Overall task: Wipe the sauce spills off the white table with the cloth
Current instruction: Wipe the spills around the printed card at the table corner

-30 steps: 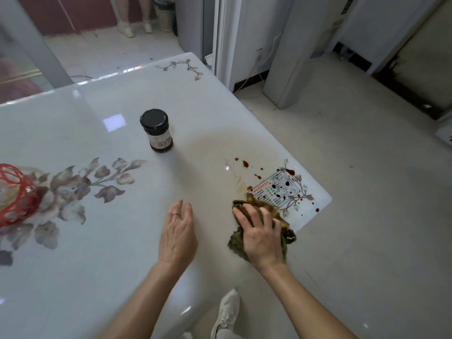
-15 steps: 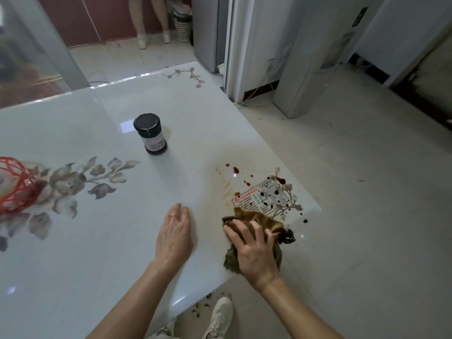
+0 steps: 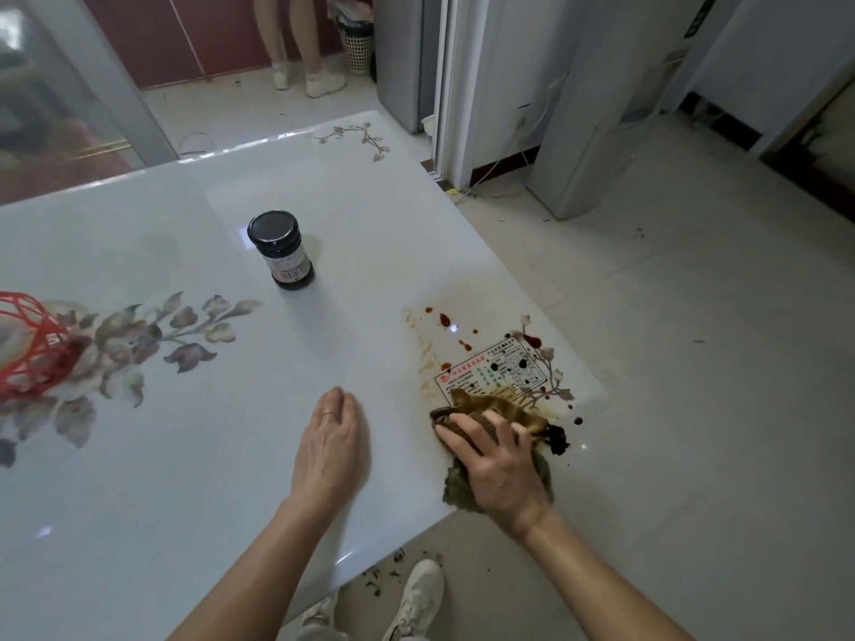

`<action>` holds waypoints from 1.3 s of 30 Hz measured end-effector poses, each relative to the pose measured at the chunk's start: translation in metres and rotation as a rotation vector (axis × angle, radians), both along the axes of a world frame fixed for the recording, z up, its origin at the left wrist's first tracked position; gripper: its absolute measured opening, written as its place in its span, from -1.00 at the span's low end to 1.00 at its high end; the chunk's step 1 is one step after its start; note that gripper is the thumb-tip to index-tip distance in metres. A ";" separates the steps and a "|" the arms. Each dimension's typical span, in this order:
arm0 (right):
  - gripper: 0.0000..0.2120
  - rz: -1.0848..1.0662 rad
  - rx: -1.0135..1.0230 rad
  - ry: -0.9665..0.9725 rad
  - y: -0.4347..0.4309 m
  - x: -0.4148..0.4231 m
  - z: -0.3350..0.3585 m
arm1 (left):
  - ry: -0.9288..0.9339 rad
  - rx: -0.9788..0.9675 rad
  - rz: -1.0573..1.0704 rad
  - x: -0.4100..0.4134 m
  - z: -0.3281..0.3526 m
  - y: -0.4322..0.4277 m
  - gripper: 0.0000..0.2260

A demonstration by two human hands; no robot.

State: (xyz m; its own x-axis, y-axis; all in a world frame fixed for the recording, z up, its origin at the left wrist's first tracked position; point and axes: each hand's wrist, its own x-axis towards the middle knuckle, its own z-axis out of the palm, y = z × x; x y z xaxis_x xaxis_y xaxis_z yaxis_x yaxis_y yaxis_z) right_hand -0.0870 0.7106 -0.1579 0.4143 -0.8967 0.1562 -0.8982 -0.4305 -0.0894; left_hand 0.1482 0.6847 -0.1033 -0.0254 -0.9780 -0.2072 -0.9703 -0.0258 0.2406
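Head view is looking down on a glossy white table point(image 3: 194, 455), and the dark-lidded jar point(image 3: 281, 250) standing upright on it is serving as the landmark for everything else. Far to the left of the jar, a red wire basket point(image 3: 27, 347) is sitting at the frame's edge. Below the jar and slightly to its right, the left hand point(image 3: 329, 448) is lying palm down on bare tabletop, its fingers pressed together and holding nothing, apparently bracing. Farther right of the jar, near the table's corner, sauce spills point(image 3: 445, 319) are showing as dark red drops with thin brown smears beside them, and more drops are sitting on a printed label point(image 3: 490, 370) stuck to the surface. Just below that label, the right hand point(image 3: 497, 464) is pressing down on a stained brownish cloth point(image 3: 502, 408), fingers spread across its top; the cloth's far edge is touching the label's near edge. Wiping looks to be under way but early, since most drops are lying untouched beyond the cloth. Next move is probably calling for 1 firm push away from the body, over the label and toward the drops, keeping the cloth flat so sauce is lifting rather than smearing.
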 end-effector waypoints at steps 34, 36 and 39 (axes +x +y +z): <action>-0.32 -0.349 0.129 -0.026 -0.086 0.057 0.019 | -0.022 0.112 0.030 0.009 0.022 -0.028 -0.75; -0.28 -0.258 0.132 -0.006 -0.080 0.066 0.018 | 0.019 0.062 0.020 0.007 0.019 -0.031 -0.76; -0.30 -0.141 0.146 0.031 -0.096 0.064 0.019 | 0.087 0.003 -0.029 0.002 0.018 -0.042 -0.70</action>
State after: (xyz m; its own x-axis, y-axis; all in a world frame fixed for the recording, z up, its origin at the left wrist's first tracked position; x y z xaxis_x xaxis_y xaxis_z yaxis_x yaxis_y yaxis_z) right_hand -0.0232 0.6141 -0.1384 0.2853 -0.9584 0.0095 -0.9520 -0.2845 -0.1129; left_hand 0.1502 0.6426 -0.0854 -0.0720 -0.9758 -0.2063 -0.9461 0.0013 0.3239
